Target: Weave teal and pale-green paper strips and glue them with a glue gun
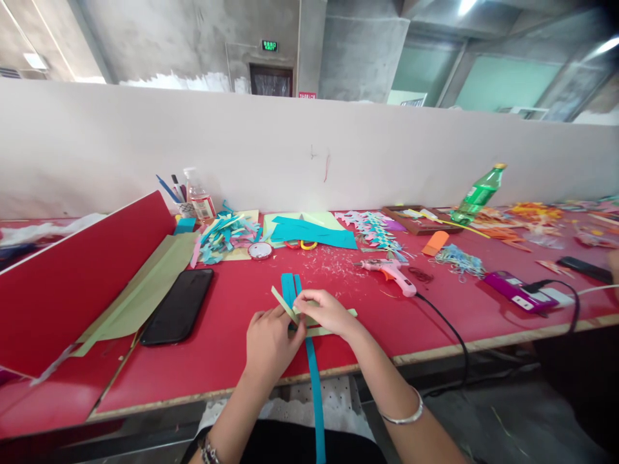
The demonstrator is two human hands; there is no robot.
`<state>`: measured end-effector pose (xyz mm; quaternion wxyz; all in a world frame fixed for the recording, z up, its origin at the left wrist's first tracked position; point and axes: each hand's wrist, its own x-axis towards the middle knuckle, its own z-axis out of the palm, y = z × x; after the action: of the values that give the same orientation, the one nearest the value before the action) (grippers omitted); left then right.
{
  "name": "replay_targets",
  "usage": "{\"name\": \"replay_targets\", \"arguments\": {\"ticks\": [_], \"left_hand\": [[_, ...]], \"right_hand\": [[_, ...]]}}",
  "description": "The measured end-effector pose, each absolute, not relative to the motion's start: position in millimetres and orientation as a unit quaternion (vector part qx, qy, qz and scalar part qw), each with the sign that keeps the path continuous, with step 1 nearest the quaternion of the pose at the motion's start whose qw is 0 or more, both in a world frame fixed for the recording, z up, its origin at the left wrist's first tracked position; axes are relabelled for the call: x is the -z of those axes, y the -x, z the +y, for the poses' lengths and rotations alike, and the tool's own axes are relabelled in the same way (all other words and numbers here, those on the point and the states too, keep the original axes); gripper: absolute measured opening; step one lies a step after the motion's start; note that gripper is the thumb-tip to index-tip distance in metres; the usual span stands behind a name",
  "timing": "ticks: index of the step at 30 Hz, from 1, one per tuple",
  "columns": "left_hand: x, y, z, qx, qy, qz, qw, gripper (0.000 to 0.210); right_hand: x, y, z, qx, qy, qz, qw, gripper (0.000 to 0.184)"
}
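My left hand (271,340) is closed on a bundle of crossed paper strips above the red table. Teal paper strips (289,288) stick up past the fingers. A long teal strip (314,393) hangs from the bundle over the table edge towards my lap. Pale green paper strips (323,331) cross the teal ones and stick out to the right and upper left. My right hand (325,312) meets the left, with its thumb and fingers pinched on a pale green strip. The fingers hide the spot where the strips cross.
A pink glue gun (394,275) lies on the right, its black cord running off the edge. A black phone (178,307) is on the left beside a red upright board (91,277). Behind are paper scraps (227,235), teal sheets (312,232) and a tilted green bottle (478,194).
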<state>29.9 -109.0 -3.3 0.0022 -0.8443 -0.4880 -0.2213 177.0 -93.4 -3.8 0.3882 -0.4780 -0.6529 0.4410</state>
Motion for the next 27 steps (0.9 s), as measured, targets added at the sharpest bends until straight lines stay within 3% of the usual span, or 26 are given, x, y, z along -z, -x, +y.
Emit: {"name": "replay_targets", "arguments": {"ticks": [7, 15, 18, 22, 27], "left_hand": [[2, -31, -107, 0.201, 0.826, -0.527, 0.001, 0.029], [2, -33, -107, 0.198, 0.827, -0.526, 0.001, 0.028], [5, -33, -107, 0.203, 0.824, -0.528, 0.006, 0.031], [6, -34, -108, 0.204, 0.821, -0.533, 0.01, 0.034], [6, -34, -108, 0.211, 0.816, -0.538, 0.017, 0.033]], "right_hand": [[3, -179, -93, -0.441, 0.47, -0.634, 0.426, 0.05], [-1, -186, -100, -0.438, 0.476, -0.623, 0.439, 0.048], [-6, -197, -111, -0.385, 0.492, -0.639, 0.449, 0.038], [-10, -210, -141, -0.28, 0.513, -0.721, 0.373, 0.019], [-7, -207, -173, -0.2, 0.499, -0.818, 0.204, 0.046]]}}
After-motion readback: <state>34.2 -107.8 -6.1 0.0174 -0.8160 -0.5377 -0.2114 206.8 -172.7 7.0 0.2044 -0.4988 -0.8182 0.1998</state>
